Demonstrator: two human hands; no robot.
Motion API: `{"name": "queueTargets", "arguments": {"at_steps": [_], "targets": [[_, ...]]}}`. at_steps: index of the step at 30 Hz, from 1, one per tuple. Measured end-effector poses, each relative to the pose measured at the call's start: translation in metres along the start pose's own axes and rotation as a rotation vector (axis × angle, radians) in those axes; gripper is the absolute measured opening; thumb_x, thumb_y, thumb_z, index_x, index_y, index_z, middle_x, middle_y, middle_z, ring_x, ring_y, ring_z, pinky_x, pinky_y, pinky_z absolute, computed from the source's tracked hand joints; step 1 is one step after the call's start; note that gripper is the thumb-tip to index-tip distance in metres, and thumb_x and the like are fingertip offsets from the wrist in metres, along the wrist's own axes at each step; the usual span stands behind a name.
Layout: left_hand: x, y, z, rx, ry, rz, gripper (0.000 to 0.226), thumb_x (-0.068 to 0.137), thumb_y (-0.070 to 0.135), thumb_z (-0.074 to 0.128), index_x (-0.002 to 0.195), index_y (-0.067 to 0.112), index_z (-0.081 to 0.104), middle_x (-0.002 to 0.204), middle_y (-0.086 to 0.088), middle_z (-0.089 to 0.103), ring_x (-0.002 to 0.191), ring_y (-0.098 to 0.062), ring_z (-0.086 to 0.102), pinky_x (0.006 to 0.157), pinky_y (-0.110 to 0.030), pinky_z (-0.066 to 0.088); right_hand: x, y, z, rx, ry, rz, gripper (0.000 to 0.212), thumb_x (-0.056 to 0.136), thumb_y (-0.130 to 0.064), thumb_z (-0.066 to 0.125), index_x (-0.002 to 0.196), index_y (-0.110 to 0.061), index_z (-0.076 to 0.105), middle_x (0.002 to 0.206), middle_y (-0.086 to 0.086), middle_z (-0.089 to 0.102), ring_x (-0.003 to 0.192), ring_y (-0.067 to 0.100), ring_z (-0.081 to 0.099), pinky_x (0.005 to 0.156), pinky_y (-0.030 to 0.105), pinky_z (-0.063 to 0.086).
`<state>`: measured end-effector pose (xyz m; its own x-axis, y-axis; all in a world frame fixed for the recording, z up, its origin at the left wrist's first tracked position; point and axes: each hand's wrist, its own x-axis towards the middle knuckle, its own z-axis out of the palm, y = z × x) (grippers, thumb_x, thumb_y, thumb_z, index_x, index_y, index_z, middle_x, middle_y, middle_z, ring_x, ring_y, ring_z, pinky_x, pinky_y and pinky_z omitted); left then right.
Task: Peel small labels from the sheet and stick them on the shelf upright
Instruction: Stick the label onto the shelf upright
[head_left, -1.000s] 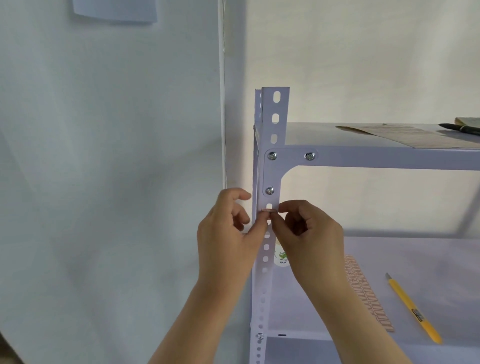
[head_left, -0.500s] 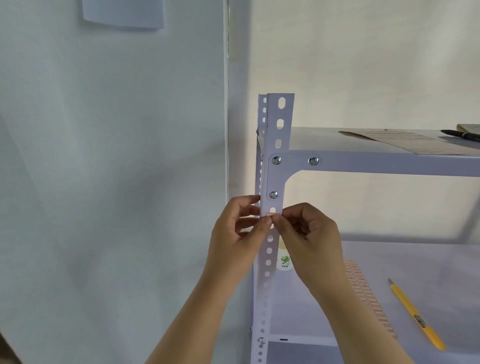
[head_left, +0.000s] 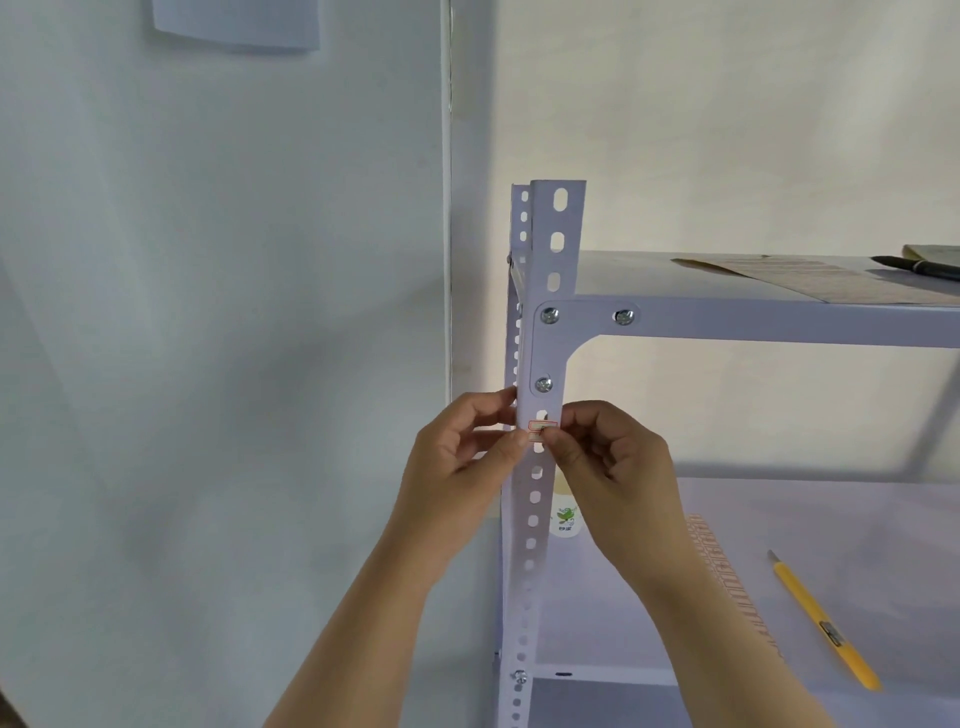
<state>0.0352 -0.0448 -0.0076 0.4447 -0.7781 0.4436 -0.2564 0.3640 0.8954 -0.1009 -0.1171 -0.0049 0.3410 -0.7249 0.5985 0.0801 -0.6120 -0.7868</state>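
A small red-bordered label (head_left: 542, 426) lies flat on the front face of the perforated shelf upright (head_left: 551, 260), just below the lowest bracket screw (head_left: 543, 384). The left hand (head_left: 457, 467) is at the upright's left edge, its thumb tip pressed against the label's left end, its other fingers curled. The right hand (head_left: 618, 478) is at the right edge, thumb and forefinger closed together on the label's right end. To the right, on the lower shelf (head_left: 857, 519), the label sheet (head_left: 727, 582) lies flat, partly hidden by the right forearm. A yellow utility knife (head_left: 826, 623) lies further right, apart from the sheet. A black pen (head_left: 919, 267) rests on the top shelf.
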Motion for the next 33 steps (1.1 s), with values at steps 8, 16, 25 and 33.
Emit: {"name": "queueTargets", "arguments": {"at_steps": [8, 16, 25, 33], "targets": [[-0.001, -0.004, -0.001, 0.040, -0.027, -0.004, 0.030, 0.095, 0.016, 0.064, 0.124, 0.025, 0.064, 0.117, 0.001, 0.074, 0.107, -0.020, 0.071, 0.098, -0.050, 0.055, 0.002, -0.001, 0.009, 0.075, 0.032, 0.087, 0.011, 0.083, -0.013, 0.077, 0.077, -0.013, 0.068, 0.069, 0.010, 0.069, 0.059, 0.018, 0.057, 0.059, 0.032, 0.050], [-0.002, -0.006, 0.004, 0.016, -0.026, 0.006, 0.029, 0.091, 0.023, 0.062, 0.120, 0.028, 0.063, 0.112, 0.000, 0.072, 0.101, -0.016, 0.069, 0.098, -0.044, 0.055, 0.008, -0.009, 0.007, -0.117, 0.068, 0.045, 0.024, 0.087, -0.021, 0.072, 0.064, -0.016, 0.067, 0.052, -0.001, 0.061, 0.052, 0.024, 0.048, 0.051, 0.030, 0.041], [0.002, 0.003, 0.016, 0.112, 0.077, 0.053, 0.023, 0.084, 0.041, 0.066, 0.100, 0.026, 0.060, 0.096, 0.001, 0.074, 0.089, -0.016, 0.072, 0.084, -0.045, 0.058, 0.008, -0.007, -0.008, -0.078, -0.064, 0.055, 0.022, 0.091, 0.001, 0.065, 0.074, -0.012, 0.070, 0.054, -0.021, 0.062, 0.053, -0.001, 0.055, 0.056, 0.005, 0.040], [0.005, 0.002, 0.002, 0.124, -0.050, 0.054, 0.020, 0.090, 0.015, 0.071, 0.106, 0.021, 0.060, 0.105, 0.003, 0.073, 0.092, -0.013, 0.070, 0.074, -0.029, 0.056, 0.002, -0.007, -0.006, -0.062, -0.043, 0.045, 0.018, 0.088, -0.004, 0.068, 0.078, -0.018, 0.071, 0.064, -0.012, 0.067, 0.061, 0.009, 0.058, 0.061, 0.021, 0.047]]}}
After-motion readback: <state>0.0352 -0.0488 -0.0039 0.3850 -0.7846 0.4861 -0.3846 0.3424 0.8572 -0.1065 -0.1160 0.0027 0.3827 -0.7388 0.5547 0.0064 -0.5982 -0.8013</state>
